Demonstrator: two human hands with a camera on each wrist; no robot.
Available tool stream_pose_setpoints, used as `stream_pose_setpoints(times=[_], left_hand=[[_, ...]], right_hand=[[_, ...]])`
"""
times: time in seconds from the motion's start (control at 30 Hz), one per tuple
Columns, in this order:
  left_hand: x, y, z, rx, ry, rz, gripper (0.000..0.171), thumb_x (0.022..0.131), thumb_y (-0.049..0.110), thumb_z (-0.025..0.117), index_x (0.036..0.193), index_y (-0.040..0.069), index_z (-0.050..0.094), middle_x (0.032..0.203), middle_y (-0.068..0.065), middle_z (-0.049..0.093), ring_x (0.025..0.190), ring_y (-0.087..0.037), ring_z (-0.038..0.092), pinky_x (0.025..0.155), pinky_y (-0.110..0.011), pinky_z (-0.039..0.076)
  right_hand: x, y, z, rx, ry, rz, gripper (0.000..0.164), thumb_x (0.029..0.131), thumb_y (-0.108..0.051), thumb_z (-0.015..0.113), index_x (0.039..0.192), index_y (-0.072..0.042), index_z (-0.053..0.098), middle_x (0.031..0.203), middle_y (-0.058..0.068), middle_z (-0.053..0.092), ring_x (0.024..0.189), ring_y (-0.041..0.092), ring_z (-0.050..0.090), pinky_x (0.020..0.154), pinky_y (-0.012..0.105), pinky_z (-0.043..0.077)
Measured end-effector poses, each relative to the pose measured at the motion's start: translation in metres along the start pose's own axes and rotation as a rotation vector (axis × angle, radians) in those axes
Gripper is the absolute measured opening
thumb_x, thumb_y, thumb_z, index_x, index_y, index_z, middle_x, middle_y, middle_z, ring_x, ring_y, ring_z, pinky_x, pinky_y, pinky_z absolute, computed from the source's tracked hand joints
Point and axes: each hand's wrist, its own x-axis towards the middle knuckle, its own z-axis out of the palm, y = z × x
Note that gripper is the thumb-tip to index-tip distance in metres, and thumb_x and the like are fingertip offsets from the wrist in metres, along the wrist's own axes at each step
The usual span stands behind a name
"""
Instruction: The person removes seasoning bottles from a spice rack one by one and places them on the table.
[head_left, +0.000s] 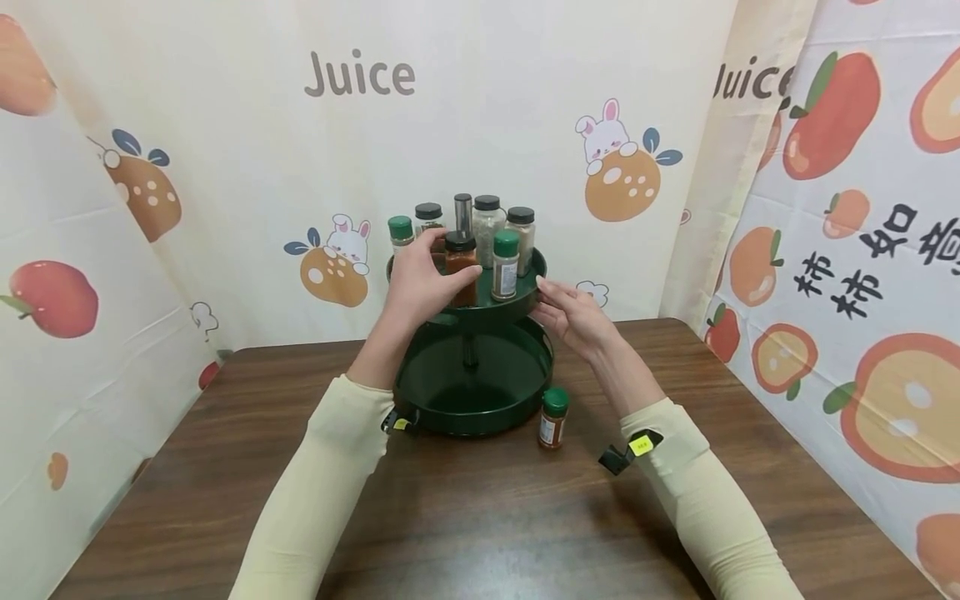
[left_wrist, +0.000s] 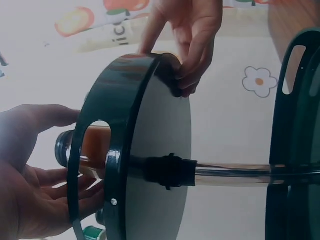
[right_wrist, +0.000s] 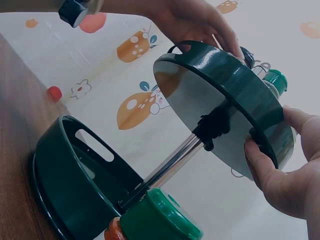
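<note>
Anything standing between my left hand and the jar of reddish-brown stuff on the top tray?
Nothing visible does: the left hand curves around that jar. In the left wrist view, the rim of the top tray crosses in front, but fingers show behind it.

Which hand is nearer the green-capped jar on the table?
Right. The right hand grips the upper tray's rim, above and beyond that green-capped jar; the left hand is farther, at a black-lidded jar.

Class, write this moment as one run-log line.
left hand: around reddish jar on upper tray | right hand: grips upper tray's edge | green-lidded jar: on table, beside lower tray
</note>
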Motion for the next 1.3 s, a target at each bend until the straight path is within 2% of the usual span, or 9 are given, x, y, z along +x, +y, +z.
stream_pose_setpoints(times=[0.17,0.3,0.57,0.83,0.93,1.13,1.3], left_hand=[[0.005,-0.001,0.0,-0.003,-0.061,-0.029,0.068,0.081,0.036,0.078,0.136,0.005,0.053,0.12,-0.012,0.066,0.106,-0.024,0.059,0.089,-0.047,0.053],[0.01,-0.001,-0.002,-0.005,-0.11,-0.065,0.076,0.081,0.038,0.078,0.142,0.005,0.047,0.123,-0.015,0.063,0.106,-0.026,0.059,0.088,-0.048,0.055],[0.02,-0.003,-0.008,-0.027,-0.203,-0.139,0.087,0.08,0.036,0.079,0.15,0.005,0.037,0.13,-0.017,0.056,0.11,-0.028,0.055,0.095,-0.049,0.049],[0.023,-0.004,-0.01,-0.013,-0.261,-0.142,0.089,0.081,0.035,0.079,0.153,0.007,0.033,0.133,-0.016,0.055,0.114,-0.028,0.053,0.098,-0.05,0.047],[0.023,-0.005,-0.01,-0.011,-0.26,-0.135,0.084,0.082,0.034,0.079,0.15,0.006,0.038,0.127,-0.015,0.058,0.11,-0.027,0.054,0.096,-0.05,0.048],[0.024,-0.006,-0.008,-0.024,-0.25,-0.101,0.053,0.082,0.033,0.079,0.123,0.007,0.059,0.109,-0.012,0.064,0.096,-0.025,0.058,0.084,-0.047,0.051],[0.025,-0.008,-0.009,-0.012,-0.239,-0.105,0.051,0.08,0.035,0.08,0.12,0.008,0.063,0.107,-0.011,0.064,0.095,-0.024,0.057,0.08,-0.044,0.05]], right_hand=[[0.0,-0.001,0.0,0.003,-0.006,0.001,0.067,0.096,-0.023,0.064,0.148,0.007,0.034,0.13,0.018,0.058,0.111,0.022,0.064,0.091,0.029,0.054],[0.001,-0.002,0.001,0.007,-0.004,-0.002,0.067,0.095,-0.024,0.065,0.147,0.006,0.036,0.126,0.015,0.061,0.111,0.023,0.063,0.09,0.029,0.054],[0.0,-0.003,0.001,0.0,0.011,0.0,0.067,0.094,-0.024,0.066,0.147,0.006,0.037,0.125,0.015,0.061,0.111,0.023,0.063,0.089,0.028,0.056],[-0.001,-0.003,0.001,-0.007,0.015,0.008,0.069,0.094,-0.025,0.067,0.148,0.005,0.036,0.131,0.018,0.058,0.112,0.023,0.063,0.092,0.029,0.054],[-0.001,-0.003,0.001,-0.006,0.015,0.007,0.07,0.094,-0.024,0.066,0.149,0.006,0.034,0.132,0.018,0.057,0.112,0.022,0.063,0.092,0.03,0.053],[-0.001,-0.001,0.0,0.01,0.012,-0.005,0.069,0.095,-0.022,0.065,0.149,0.007,0.032,0.128,0.017,0.058,0.111,0.022,0.063,0.089,0.028,0.056],[0.0,-0.001,0.0,0.008,0.009,-0.007,0.068,0.096,-0.022,0.064,0.149,0.008,0.032,0.128,0.017,0.058,0.113,0.022,0.062,0.088,0.027,0.056]])
